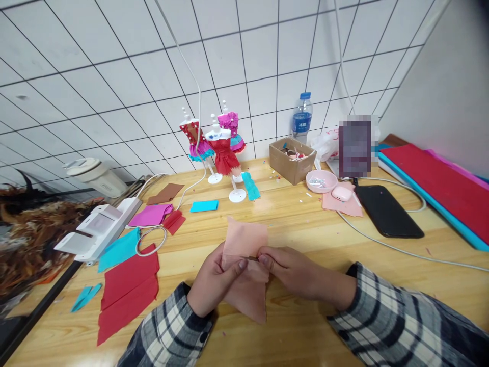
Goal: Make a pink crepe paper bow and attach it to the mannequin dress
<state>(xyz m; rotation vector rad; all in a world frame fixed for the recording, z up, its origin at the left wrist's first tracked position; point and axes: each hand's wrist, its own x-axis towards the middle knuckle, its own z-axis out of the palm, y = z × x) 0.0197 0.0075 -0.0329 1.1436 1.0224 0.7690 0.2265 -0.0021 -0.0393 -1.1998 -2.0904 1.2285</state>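
Note:
A piece of peach crepe paper is held between my two hands above the near middle of the table. My left hand grips its left side, thumb pressed on top and fingers behind. My right hand pinches the right edge between thumb and fingers. A crosswise fold with a narrow dark line runs between the thumbs; whether something lies in it, I cannot tell. Beyond the hands, small dress forms wear paper dresses, the front one in a red dress. A folded blue paper lies near their bases.
Red paper, teal paper and a power strip lie left. A cardboard box, a pink bowl, a water bottle and a black phone are right. A white cable crosses the table.

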